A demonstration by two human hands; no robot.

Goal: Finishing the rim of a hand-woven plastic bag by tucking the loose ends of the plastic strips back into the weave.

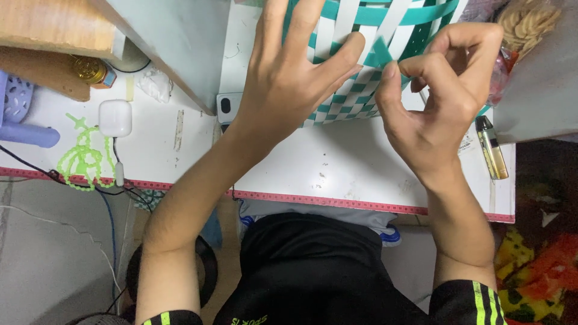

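We are pinching the teal strip [379, 53] with our right hand [442, 99] while our left hand [289, 72], fingers spread open, is pressing the woven basket [349, 99] steady.

View: one head camera, worn by the person, the only view of the scene.
Direction: it looks almost straight down past the forearms onto the left hand [295, 72] and right hand [436, 90].
Nearness: close; the hands fill the upper middle of the frame.
Beyond the hands: a woven basket [361, 96], cut off by the top edge.
Below the hands: the white table [325, 168], then the person's lap.
Shared area: nothing, with a single view.
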